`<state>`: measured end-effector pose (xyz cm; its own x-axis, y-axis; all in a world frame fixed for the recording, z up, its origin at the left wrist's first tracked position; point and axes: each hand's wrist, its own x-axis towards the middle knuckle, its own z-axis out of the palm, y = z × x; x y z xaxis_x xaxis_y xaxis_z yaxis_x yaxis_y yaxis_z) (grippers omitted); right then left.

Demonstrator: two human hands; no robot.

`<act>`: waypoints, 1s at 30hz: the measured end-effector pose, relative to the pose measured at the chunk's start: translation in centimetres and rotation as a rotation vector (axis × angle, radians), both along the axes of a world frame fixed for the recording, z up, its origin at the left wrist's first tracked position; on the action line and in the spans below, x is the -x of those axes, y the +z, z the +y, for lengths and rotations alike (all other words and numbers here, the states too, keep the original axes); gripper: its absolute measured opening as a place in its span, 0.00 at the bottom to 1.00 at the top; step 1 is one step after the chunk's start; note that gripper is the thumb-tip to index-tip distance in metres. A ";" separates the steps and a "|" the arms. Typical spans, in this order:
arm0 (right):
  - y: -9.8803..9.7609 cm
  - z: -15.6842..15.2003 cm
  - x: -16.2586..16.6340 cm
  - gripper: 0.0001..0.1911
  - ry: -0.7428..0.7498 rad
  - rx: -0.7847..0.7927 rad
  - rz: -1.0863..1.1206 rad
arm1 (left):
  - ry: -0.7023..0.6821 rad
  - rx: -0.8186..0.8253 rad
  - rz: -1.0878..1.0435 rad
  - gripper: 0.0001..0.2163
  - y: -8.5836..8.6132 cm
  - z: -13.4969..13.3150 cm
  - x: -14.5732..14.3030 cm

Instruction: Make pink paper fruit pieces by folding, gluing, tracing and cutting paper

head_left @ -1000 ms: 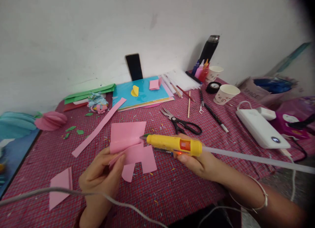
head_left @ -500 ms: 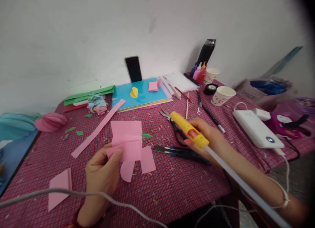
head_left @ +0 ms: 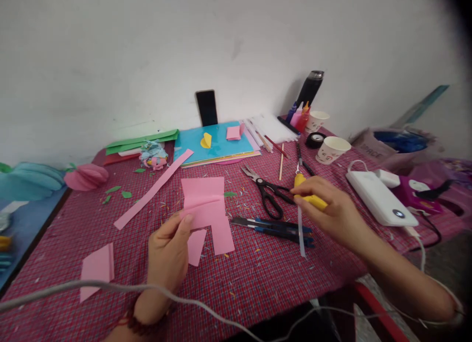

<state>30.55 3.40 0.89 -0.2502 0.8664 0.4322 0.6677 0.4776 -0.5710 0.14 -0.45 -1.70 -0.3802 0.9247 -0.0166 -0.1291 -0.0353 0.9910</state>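
Left hand (head_left: 167,253): pinches folded pink paper (head_left: 206,211), apparently steadying its crease
Right hand (head_left: 334,206): grips yellow glue gun (head_left: 316,202), well apart

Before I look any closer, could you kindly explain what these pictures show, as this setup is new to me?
There is no robot here: a person works bare-handed, seen by one camera worn on the head, looking forward and down. The left hand has its grip on a folded pink paper. The right hand has its grip on a yellow glue gun; a translucent glue stick shows below it. On the checked tablecloth are black-handled scissors, green paper scraps, paper cups and a white power bank. A smartphone leans against the wall.
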 end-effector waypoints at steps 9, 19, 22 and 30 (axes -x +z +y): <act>0.4 0.9 12.7 0.07 0.204 0.507 0.796 | -0.035 -0.026 0.133 0.14 -0.5 -0.5 0.2; -1.1 1.2 14.1 0.14 0.381 0.704 0.697 | -0.043 -0.044 0.109 0.13 0.0 -0.2 -0.5; -1.5 1.4 13.9 0.14 0.359 0.639 0.676 | -0.022 -0.068 0.199 0.07 -0.1 0.0 0.0; -2.1 1.4 13.6 0.12 0.351 0.658 0.758 | -0.101 -0.008 0.035 0.05 0.0 0.6 0.7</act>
<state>16.92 4.77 -1.18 -0.3933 0.9179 0.0525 -0.0855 0.0203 -0.9961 -0.53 0.12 -1.73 -0.2852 0.9584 0.0032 -0.0974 -0.0323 0.9947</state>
